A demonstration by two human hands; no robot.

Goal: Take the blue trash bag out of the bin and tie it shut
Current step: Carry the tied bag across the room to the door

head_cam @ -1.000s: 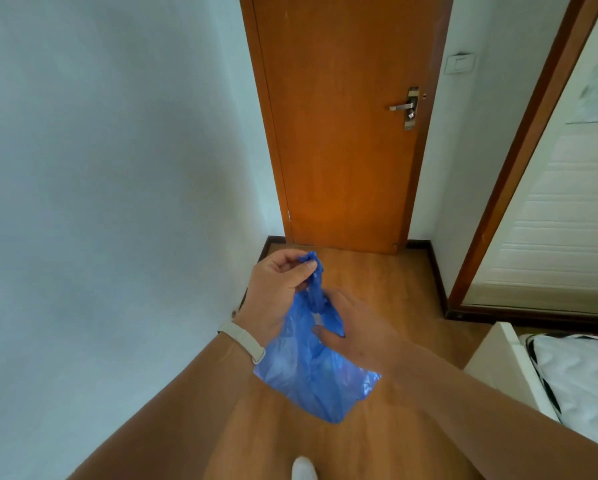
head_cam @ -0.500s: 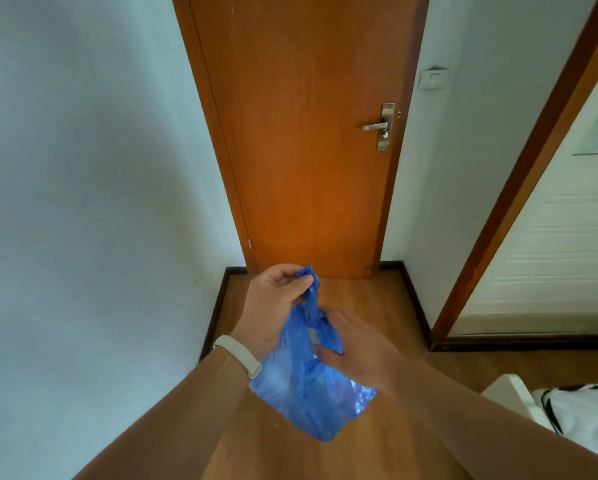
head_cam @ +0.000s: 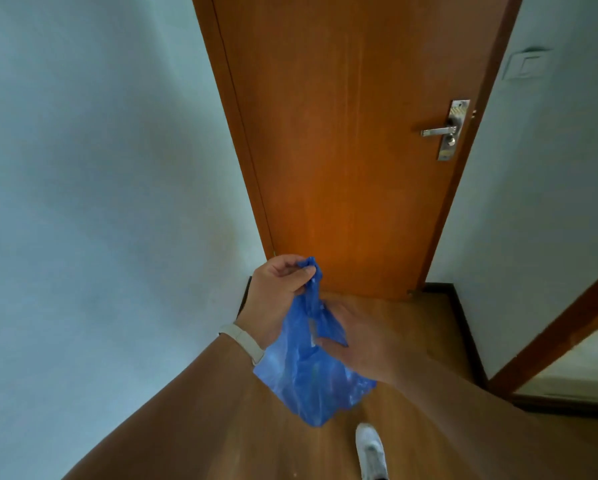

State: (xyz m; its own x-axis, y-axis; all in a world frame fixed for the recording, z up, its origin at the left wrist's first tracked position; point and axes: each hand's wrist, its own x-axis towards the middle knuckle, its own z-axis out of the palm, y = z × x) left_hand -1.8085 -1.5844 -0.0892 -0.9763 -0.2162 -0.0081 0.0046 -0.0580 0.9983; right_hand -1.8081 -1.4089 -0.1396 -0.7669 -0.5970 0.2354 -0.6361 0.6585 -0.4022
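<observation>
The blue trash bag (head_cam: 308, 379) hangs in the air in front of me, its top gathered into a twisted neck. My left hand (head_cam: 276, 296), with a white band at the wrist, pinches the top end of that neck between thumb and fingers. My right hand (head_cam: 363, 344) is lower and to the right, fingers closed on a fold of the bag just below the neck. The bag's body sags between my forearms. No bin is in view.
A closed orange wooden door (head_cam: 353, 150) with a metal lever handle (head_cam: 442, 131) stands straight ahead. A pale wall (head_cam: 100, 202) runs along my left. A second doorway frame (head_cam: 560, 344) is at the right. My white shoe (head_cam: 372, 452) rests on the wooden floor.
The view has swung left and the door looks closer; the bed at the right has left the frame. Both hands keep the same hold on the bag.
</observation>
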